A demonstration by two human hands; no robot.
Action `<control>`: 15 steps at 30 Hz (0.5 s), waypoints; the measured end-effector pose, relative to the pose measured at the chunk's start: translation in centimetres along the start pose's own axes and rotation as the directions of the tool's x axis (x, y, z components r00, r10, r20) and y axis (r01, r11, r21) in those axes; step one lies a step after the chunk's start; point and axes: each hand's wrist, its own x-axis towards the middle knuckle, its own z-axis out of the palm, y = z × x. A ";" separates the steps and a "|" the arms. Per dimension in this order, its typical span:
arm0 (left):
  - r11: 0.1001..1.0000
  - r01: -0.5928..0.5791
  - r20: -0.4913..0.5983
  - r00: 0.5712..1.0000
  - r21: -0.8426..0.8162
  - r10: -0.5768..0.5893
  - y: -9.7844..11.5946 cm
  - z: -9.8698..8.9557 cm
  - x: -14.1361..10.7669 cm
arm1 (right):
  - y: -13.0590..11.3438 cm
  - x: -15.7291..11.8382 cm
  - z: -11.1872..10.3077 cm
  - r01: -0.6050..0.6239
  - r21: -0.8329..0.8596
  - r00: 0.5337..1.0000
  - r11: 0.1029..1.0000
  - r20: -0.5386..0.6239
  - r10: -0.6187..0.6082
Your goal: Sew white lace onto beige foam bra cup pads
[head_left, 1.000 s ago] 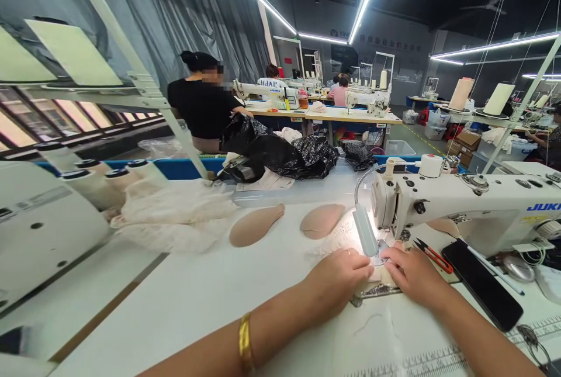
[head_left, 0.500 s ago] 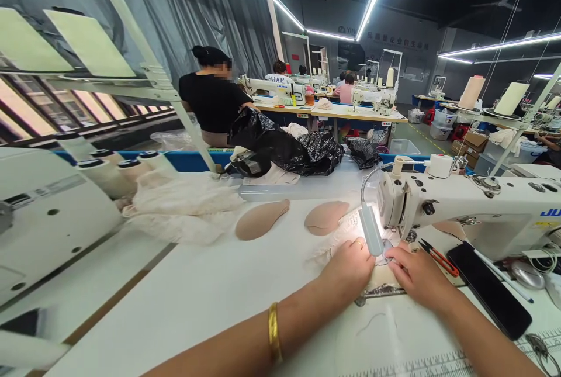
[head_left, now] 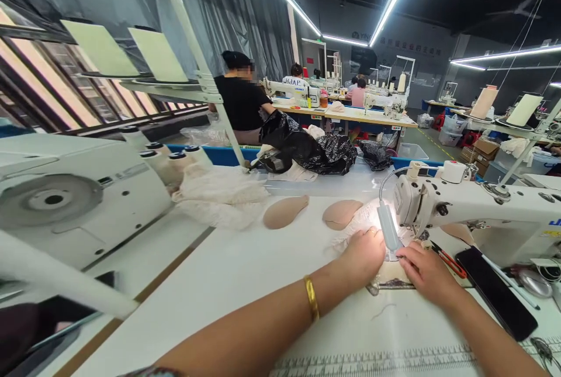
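Note:
Pale lace fabric (head_left: 347, 235) lies bunched at the left of a white sewing machine (head_left: 482, 193). My left hand (head_left: 366, 255) is closed on this lace, its fingers curled down beside the lit lamp (head_left: 387, 228). To the right of the lamp, my right hand (head_left: 424, 269) has thumb and fingers drawn together at the needle area. What they pinch is mostly hidden; a small greyish edge shows at the fingertips. Two beige moulded cup pads rest on the table beyond my left arm, one pad (head_left: 286, 213) farther left and another pad (head_left: 338, 215) touching the lace.
Orange-handled thread snips (head_left: 454, 265), a black phone (head_left: 497, 294) and a pen lie right of my right hand. A ruler strip (head_left: 372, 362) runs along the near edge. Pale fabric (head_left: 219, 196) and thread cones stand left. A person in black (head_left: 241, 99) sits beyond black plastic bags.
The whole view has swung to the left, so everything sits farther right in the picture. Both hands stay at the machine's needle area, with little visible change in their grip.

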 end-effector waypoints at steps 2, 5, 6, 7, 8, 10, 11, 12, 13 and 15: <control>1.000 0.009 0.041 0.999 0.007 -0.009 0.2 -0.8 -0.9 | -0.7 0.0 -0.1 0.078 0.008 0.997 0.997 -0.013 -0.078; 0.998 0.019 0.124 0.992 -0.052 -0.012 0.5 -3.1 -4.8 | -2.9 0.2 0.1 0.195 0.020 0.981 0.981 -0.027 -0.194; 0.995 0.026 0.149 0.989 -0.094 -0.012 0.5 -4.2 -6.7 | -3.9 0.3 0.2 0.222 0.017 0.975 0.975 -0.027 -0.221; 0.988 0.034 0.166 0.986 -0.148 -0.010 0.5 -5.5 -8.7 | -5.0 0.4 0.3 0.248 0.020 0.969 0.969 -0.019 -0.248; 0.966 0.031 0.182 0.983 -0.257 0.017 0.5 -6.8 -10.8 | -6.3 0.3 0.4 0.274 0.038 0.962 0.961 -0.010 -0.274; 0.864 0.116 0.209 0.978 -0.489 -0.013 0.5 -9.4 -15.0 | -9.1 -0.5 0.1 0.328 0.150 0.941 0.933 0.031 -0.336; 0.797 0.176 0.239 0.970 -0.578 -0.041 0.5 -10.4 -17.1 | -10.6 -1.3 -0.2 0.329 0.237 0.934 0.914 0.059 -0.352; 0.727 0.240 0.281 0.957 -0.644 -0.068 0.6 -11.1 -19.1 | -12.2 -2.3 -0.5 0.312 0.338 0.926 0.888 0.099 -0.363; 0.656 0.301 0.337 0.939 -0.692 -0.075 0.7 -11.3 -21.0 | -13.7 -3.6 -0.5 0.248 0.437 0.922 0.865 0.167 -0.348; 0.544 0.412 0.456 0.888 -0.731 -0.059 0.9 -10.8 -24.2 | -16.3 -6.2 0.8 0.015 0.530 0.878 0.848 0.398 -0.265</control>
